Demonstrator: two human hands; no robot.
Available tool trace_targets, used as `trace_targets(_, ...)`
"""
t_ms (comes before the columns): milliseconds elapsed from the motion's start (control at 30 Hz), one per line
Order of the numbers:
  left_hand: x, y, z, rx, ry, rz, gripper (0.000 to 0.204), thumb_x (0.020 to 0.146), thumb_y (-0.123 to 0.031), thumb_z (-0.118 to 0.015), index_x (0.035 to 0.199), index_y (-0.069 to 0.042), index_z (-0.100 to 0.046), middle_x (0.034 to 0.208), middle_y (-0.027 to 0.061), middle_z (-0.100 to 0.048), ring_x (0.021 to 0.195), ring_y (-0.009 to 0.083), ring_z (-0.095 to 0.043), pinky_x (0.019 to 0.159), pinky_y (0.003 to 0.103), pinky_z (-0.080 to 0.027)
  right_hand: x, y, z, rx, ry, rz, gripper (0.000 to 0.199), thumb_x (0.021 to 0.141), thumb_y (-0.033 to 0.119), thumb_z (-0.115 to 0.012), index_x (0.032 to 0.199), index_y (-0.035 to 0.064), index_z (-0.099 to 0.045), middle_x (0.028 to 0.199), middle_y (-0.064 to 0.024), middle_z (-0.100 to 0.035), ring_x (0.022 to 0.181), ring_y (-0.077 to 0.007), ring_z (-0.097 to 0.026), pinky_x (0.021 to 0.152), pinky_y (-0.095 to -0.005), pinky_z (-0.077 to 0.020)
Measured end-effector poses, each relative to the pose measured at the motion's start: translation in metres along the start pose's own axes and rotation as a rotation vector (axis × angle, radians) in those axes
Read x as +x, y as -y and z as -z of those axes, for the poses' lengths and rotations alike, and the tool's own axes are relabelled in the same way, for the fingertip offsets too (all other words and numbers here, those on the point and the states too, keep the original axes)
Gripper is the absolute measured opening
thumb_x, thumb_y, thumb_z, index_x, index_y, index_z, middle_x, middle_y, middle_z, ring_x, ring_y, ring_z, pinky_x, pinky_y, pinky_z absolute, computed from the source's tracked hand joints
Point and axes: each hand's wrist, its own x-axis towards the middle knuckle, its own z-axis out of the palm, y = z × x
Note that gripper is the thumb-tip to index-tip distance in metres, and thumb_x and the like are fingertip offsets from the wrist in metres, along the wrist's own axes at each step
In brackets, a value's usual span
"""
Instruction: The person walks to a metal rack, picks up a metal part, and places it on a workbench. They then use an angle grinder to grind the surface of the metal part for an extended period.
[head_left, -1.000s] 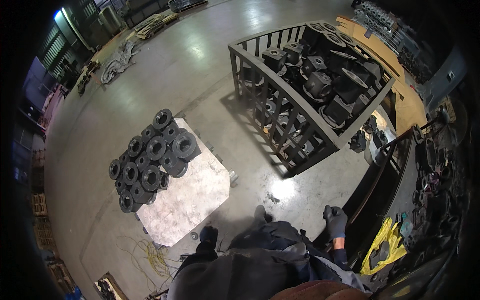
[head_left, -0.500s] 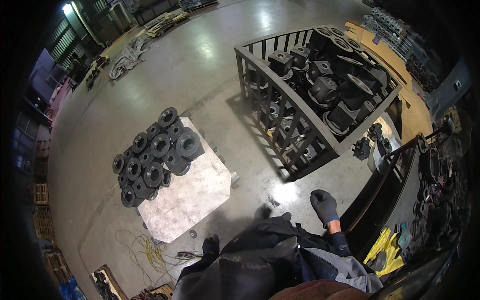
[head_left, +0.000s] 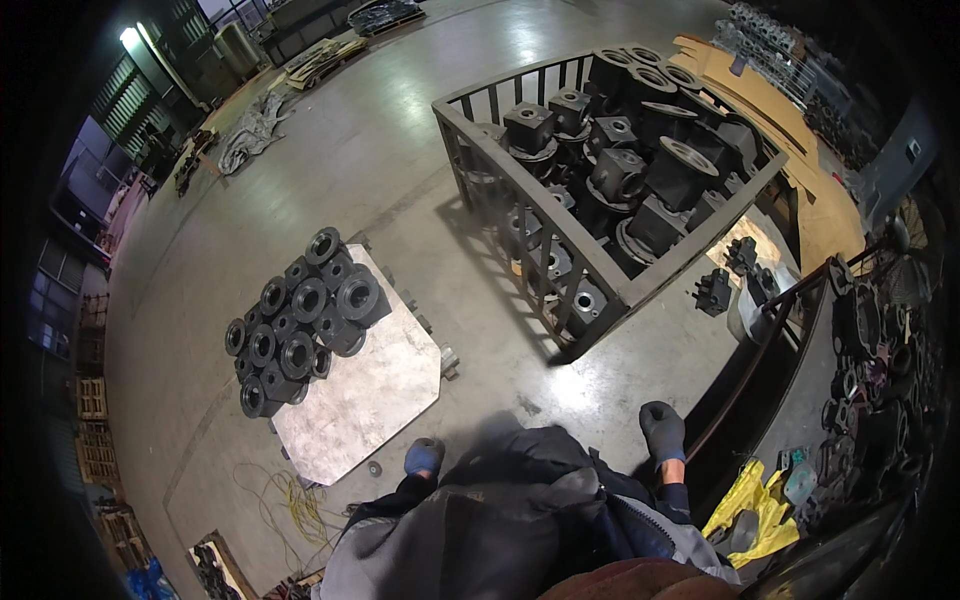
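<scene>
My left hand (head_left: 424,457), in a dark glove with a blue back, hangs by my body near the lower end of a pale flat plate (head_left: 370,410). It looks rounded, with its fingers curled in, and nothing shows in it. My right hand (head_left: 662,432), in a grey glove, is held out at my right side above the floor. Its fingers are curled closed on nothing visible. It is nearest to a dark metal rail (head_left: 735,365) on the right. On the far left part of the plate stand several black metal castings with round flanged openings (head_left: 310,299).
A barred metal crate (head_left: 590,245) full of black flanged castings (head_left: 618,172) stands ahead to the right. Yellow cable (head_left: 305,505) lies on the floor at lower left. A yellow bag (head_left: 755,510) and dark metal parts (head_left: 860,380) sit at my right.
My left hand has come further into view beside my body. My right hand has shifted slightly right and down. The crate and plate have moved left in view.
</scene>
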Motion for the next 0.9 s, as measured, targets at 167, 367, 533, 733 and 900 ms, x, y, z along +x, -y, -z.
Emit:
trace_targets(167, 0.007, -0.013, -0.012, 0.192, 0.148, 0.0, 0.05, 0.089, -0.051, -0.066, 0.106, -0.006, -0.075, 0.105, 0.0233, -0.074, 0.105, 0.0414, -0.07, 0.091, 0.05, -0.055, 0.011, -0.023, 0.002, 0.045, -0.078, -0.044, 0.028, 0.089, 0.024, -0.078, 0.106, 0.0017, -0.076, 0.096, -0.0148, -0.078, 0.09, -0.0212, -0.075, 0.084, -0.0349, -0.0574)
trace_targets(367, 0.037, -0.011, -0.016, 0.185, 0.104, -0.016, 0.045, 0.09, -0.049, -0.068, 0.107, -0.008, -0.076, 0.108, 0.0227, -0.074, 0.108, 0.0413, -0.069, 0.093, 0.05, -0.055, 0.011, -0.015, 0.0, 0.098, -0.026, -0.02, 0.027, 0.088, 0.029, -0.074, 0.103, 0.0056, -0.078, 0.098, -0.0179, -0.078, 0.093, -0.0285, -0.076, 0.084, -0.0366, -0.0579)
trace_targets(533, 0.048, -0.025, -0.016, 0.159, 0.06, -0.021, 0.044, 0.089, -0.048, -0.07, 0.106, -0.008, -0.076, 0.108, 0.0208, -0.075, 0.107, 0.0407, -0.069, 0.093, 0.05, -0.054, 0.016, -0.009, 0.001, 0.069, -0.028, -0.045, 0.028, 0.089, 0.029, -0.074, 0.103, 0.005, -0.078, 0.097, -0.018, -0.078, 0.093, -0.0282, -0.076, 0.084, -0.0367, -0.0577)
trace_targets(733, 0.047, -0.034, -0.014, 0.146, 0.089, -0.035, 0.046, 0.088, -0.05, -0.071, 0.107, -0.008, -0.076, 0.11, 0.0199, -0.074, 0.109, 0.0403, -0.069, 0.094, 0.05, -0.054, 0.021, -0.019, -0.001, 0.07, 0.0, -0.019, 0.028, 0.089, 0.029, -0.074, 0.104, 0.005, -0.078, 0.097, -0.0178, -0.078, 0.093, -0.0277, -0.076, 0.085, -0.0367, -0.0579)
trace_targets(900, 0.038, -0.029, -0.013, 0.226, 0.111, -0.005, 0.042, 0.09, -0.045, -0.067, 0.107, -0.009, -0.077, 0.111, 0.0205, -0.074, 0.111, 0.0404, -0.069, 0.095, 0.049, -0.054, 0.021, -0.023, 0.0, 0.089, 0.02, -0.098, 0.029, 0.088, 0.028, -0.075, 0.105, 0.0049, -0.077, 0.099, -0.017, -0.078, 0.093, -0.0262, -0.076, 0.085, -0.0365, -0.0579)
